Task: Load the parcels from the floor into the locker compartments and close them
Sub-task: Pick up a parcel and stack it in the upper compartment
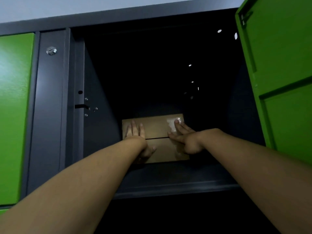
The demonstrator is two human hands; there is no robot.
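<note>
Inside the open compartment [168, 174], taped cardboard parcel [156, 128], left hand [137, 132] and right hand [184, 137] on top, fingers [179, 126] straight

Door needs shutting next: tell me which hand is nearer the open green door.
Right. The right hand rests on the right side of the parcel, toward the open green door; the left hand rests on its left side, farther off.

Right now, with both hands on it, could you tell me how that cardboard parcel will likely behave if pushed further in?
The cardboard parcel looks flat and boxy, so it should slide, not roll or tip. It shows no sag under the left hand and right hand, so probably stiff. Its glossy tape may feel slippery.
</note>
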